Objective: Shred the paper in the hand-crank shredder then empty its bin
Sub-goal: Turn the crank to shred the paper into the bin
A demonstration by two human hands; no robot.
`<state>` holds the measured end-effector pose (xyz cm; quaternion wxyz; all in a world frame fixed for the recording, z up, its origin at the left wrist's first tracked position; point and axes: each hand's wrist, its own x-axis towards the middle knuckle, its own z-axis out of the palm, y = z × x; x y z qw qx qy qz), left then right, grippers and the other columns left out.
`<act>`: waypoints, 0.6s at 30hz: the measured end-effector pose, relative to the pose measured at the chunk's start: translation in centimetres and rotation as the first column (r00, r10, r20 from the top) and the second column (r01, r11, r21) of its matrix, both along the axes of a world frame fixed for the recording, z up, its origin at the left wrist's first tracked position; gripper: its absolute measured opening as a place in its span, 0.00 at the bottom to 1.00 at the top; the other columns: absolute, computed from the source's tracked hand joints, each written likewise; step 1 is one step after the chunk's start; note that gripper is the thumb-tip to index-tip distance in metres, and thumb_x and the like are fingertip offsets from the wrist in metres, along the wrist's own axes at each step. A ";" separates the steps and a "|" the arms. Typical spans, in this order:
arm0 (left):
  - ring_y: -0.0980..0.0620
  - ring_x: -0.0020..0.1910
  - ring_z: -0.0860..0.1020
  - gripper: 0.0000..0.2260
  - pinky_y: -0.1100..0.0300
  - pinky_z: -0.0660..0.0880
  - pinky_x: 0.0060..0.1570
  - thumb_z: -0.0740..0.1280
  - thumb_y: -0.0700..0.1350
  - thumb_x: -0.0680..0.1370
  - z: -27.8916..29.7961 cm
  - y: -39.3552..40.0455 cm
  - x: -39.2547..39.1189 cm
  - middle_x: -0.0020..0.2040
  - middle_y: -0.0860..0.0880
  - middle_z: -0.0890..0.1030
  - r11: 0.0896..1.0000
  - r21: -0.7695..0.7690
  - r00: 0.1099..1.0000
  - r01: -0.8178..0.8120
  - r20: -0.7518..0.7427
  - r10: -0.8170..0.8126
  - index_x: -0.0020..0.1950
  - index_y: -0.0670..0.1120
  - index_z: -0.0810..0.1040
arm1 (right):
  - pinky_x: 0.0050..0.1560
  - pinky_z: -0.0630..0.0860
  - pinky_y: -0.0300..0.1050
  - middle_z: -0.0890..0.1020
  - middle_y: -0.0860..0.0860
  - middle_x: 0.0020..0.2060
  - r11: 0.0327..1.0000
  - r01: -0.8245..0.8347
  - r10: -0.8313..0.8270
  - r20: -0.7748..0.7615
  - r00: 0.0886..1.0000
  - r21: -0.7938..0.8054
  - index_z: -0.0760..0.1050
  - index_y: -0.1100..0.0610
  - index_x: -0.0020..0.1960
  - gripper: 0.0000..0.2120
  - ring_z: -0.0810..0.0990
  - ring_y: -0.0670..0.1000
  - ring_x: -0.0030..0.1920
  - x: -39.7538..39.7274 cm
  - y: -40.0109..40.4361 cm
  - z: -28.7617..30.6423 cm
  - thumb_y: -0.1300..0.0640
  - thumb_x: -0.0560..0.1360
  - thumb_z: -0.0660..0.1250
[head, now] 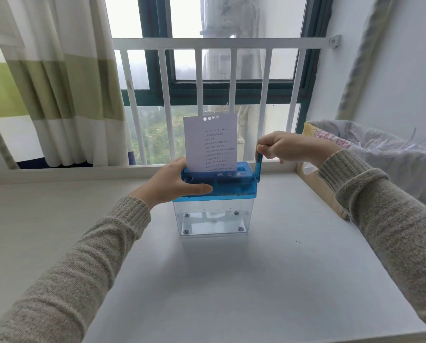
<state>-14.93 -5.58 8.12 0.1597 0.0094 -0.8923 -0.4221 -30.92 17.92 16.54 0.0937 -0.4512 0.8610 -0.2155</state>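
A small hand-crank shredder stands on the white table (231, 280); it has a blue top (234, 185) over a clear plastic bin (213, 220) that looks empty. A white printed sheet of paper (210, 144) stands upright in the slot. My left hand (175, 181) grips the left end of the blue top, thumb along its front. My right hand (291, 147) is closed around the knob of the blue crank (257, 167), which points up at the shredder's right side.
A cardboard box lined with a clear plastic bag (370, 149), holding some paper strips, sits off the table's right edge. Behind the table run a white railing (199, 70) and a window. Green-and-white curtains (66, 82) hang at the left.
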 end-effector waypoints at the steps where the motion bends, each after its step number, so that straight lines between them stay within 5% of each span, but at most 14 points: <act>1: 0.53 0.55 0.76 0.21 0.69 0.77 0.41 0.76 0.53 0.70 0.0 0.0 0.0 0.56 0.55 0.77 1.000 0.004 1.000 0.001 0.000 -0.001 0.56 0.65 0.70 | 0.38 0.71 0.44 0.74 0.52 0.38 1.000 0.000 0.000 -0.005 1.000 0.012 0.76 0.54 0.42 0.15 0.70 0.51 0.39 -0.1 -0.1 0.1 0.55 0.82 0.54; 13: 0.53 0.56 0.76 0.23 0.64 0.78 0.46 0.76 0.52 0.70 0.0 -0.1 0.0 0.57 0.53 0.76 1.000 -0.011 1.000 0.007 -0.002 -0.007 0.62 0.58 0.71 | 0.37 0.73 0.44 0.70 0.49 0.31 0.999 0.008 -0.012 0.125 0.992 0.034 0.76 0.54 0.40 0.17 0.68 0.48 0.33 -1.6 -1.4 0.5 0.56 0.82 0.53; 18: 0.54 0.55 0.76 0.21 0.66 0.78 0.45 0.76 0.54 0.69 0.1 -0.1 0.0 0.56 0.55 0.76 1.000 -0.005 1.000 0.024 -0.006 -0.024 0.56 0.65 0.71 | 0.36 0.77 0.44 0.70 0.48 0.28 0.998 0.052 -0.044 0.201 0.979 -0.034 0.77 0.54 0.43 0.16 0.69 0.47 0.31 -2.1 -1.7 -0.1 0.54 0.82 0.54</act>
